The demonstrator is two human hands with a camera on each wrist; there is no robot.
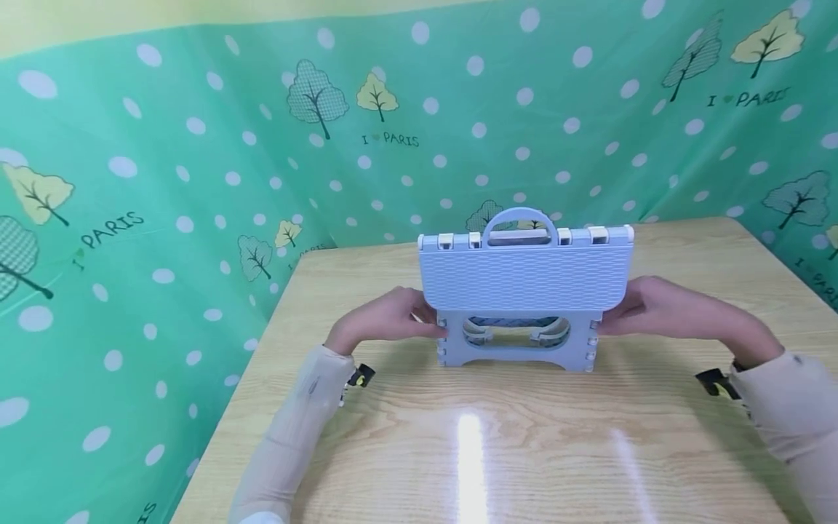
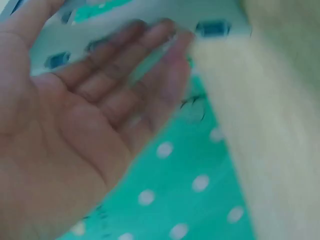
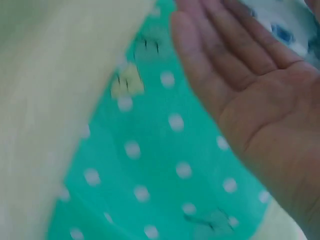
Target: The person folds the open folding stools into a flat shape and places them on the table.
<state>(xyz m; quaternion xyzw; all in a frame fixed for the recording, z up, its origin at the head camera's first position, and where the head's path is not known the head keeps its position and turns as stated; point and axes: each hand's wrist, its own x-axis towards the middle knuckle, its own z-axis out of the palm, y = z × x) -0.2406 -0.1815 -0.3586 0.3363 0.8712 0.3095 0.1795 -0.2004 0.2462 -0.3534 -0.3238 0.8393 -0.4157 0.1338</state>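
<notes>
In the head view, a pale blue folding step stool was set on a wooden table, a little right of the middle of the frame. Its carry handle was pointed up, and the bumpy seat half below it was tipped down. Under that, the front leg panel was stood upright, and more folding parts could be seen through its big oval hole.

The left hand was placed at the left side of the stool, and the right hand at the right side. In the wrist views, the fingers of both hands were held mostly straight, and no part of the stool was seen curled up in them. The sides seemed to be touched, but how hard they were pressed could not be told.

The work looked only part done. The legs were under the stool, but the seat was bent in the middle, so it was neither folded flat nor spread out level. The last bit of folding or unfolding seemed to be left, and which of the two was meant could not be told.
</notes>
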